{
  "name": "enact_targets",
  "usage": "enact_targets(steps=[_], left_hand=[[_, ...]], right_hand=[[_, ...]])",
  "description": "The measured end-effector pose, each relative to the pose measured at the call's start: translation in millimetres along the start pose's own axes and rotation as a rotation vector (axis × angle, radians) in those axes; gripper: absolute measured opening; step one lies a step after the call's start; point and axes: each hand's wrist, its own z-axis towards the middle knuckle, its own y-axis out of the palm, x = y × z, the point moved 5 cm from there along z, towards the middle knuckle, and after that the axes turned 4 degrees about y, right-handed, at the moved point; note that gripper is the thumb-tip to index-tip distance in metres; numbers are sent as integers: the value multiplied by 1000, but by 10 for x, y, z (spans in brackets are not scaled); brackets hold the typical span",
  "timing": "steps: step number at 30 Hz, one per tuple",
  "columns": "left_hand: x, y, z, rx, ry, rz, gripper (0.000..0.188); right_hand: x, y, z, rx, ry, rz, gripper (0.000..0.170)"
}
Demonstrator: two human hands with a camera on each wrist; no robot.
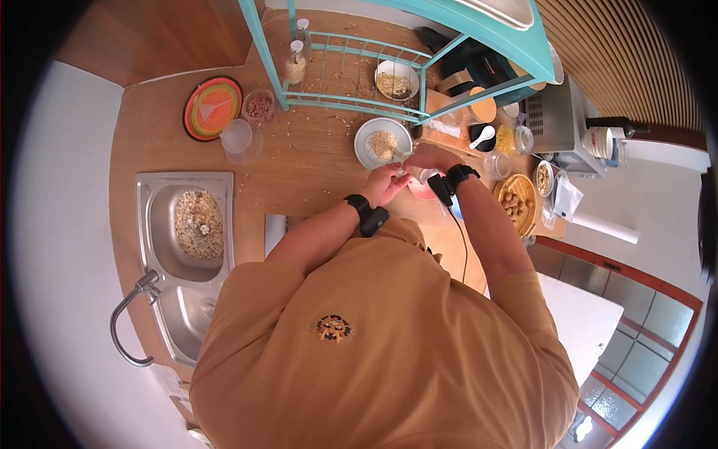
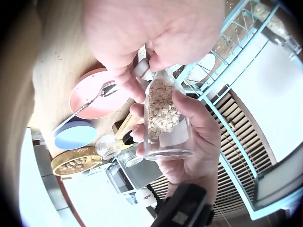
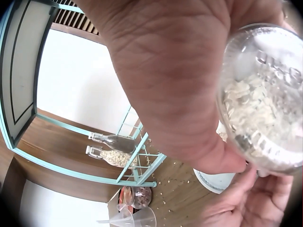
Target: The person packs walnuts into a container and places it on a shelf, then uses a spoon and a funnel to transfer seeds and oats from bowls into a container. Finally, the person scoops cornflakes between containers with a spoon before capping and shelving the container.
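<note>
My right hand [image 1: 434, 159] grips a clear glass bottle [image 2: 163, 113] partly filled with oat flakes, its fingers and thumb wrapped round the body. At the bottle's neck, my left hand [image 2: 156, 28] pinches the white stopper [image 2: 143, 69] between thumb and fingers. The round glass base faces the right wrist camera, flakes showing through it. Beyond the hands, a white bowl [image 1: 362, 153] with a small heap of oats stands on the counter. Close below the hands lies a pink bowl [image 2: 85, 101] with a metal spoon [image 2: 97, 97] in it.
A teal rack [image 1: 351, 111] stands behind, holding bottles [image 1: 296, 63] and another bowl [image 1: 404, 96]. Right of the hands are a blue bowl [image 2: 75, 137], glass jars and a walnut basket [image 1: 499, 191]. A funnel [image 1: 238, 137] and a sink [image 1: 157, 217] holding loose oats are left.
</note>
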Motion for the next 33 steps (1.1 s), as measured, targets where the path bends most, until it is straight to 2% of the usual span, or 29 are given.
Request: enact_targets(steps=[7, 18, 29, 33], left_hand=[[23, 115, -91, 12, 5, -40, 21], [52, 200, -117, -139, 49, -65, 17], [47, 116, -101, -83, 43, -27, 15], [49, 133, -132, -55, 39, -2, 17]], right_hand=[[-100, -73, 2, -4, -9, -97, 53], [-191, -108, 77, -77, 0, -179, 54], [-168, -146, -33, -89, 24, -91, 48], [-84, -84, 75, -107, -52, -119, 47]])
